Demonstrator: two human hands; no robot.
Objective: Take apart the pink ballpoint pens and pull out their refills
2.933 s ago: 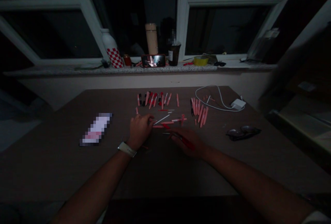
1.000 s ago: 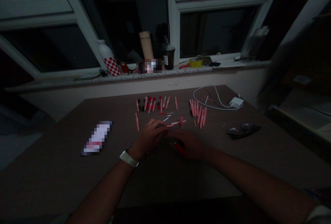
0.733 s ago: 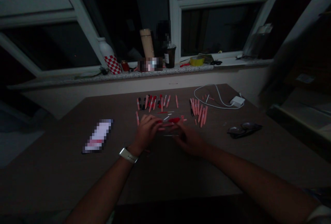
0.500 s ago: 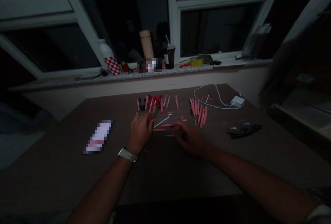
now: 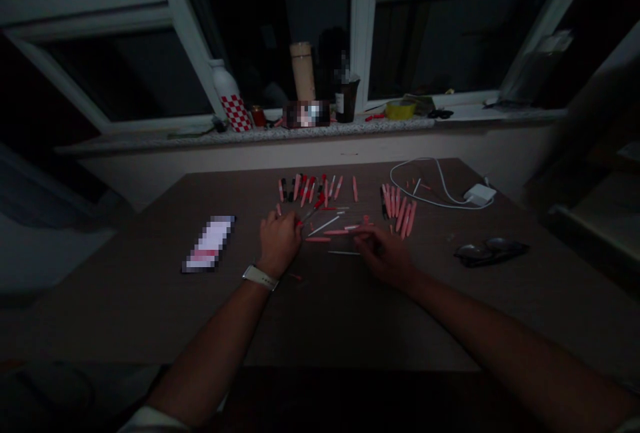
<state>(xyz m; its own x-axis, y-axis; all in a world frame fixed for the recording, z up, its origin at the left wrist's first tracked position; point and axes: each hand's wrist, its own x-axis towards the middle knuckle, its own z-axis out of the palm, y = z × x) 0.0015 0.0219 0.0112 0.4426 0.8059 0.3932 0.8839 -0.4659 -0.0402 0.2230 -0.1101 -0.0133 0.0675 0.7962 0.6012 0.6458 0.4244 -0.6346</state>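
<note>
Red pen (image 5: pixel 313 211) pinched in the fingertips of my left hand (image 5: pixel 279 243), any print on it too dim to read; my right hand (image 5: pixel 384 256) lies loosely curled just beside a white refill (image 5: pixel 344 252), with open tabletop (image 5: pixel 320 313) stretching toward the near edge below both hands.

The brown counter (image 5: pixel 125 300) carries rows of pink pen parts (image 5: pixel 310 190), a white charger (image 5: pixel 479 194) with its cable (image 5: pixel 425 196), eyeglasses (image 5: pixel 490 252) and a blurred packet (image 5: pixel 209 244).

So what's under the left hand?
Only dark tabletop shows around the left hand; a red pen runs out from its fingers. Whatever lies beneath the palm is covered.
</note>
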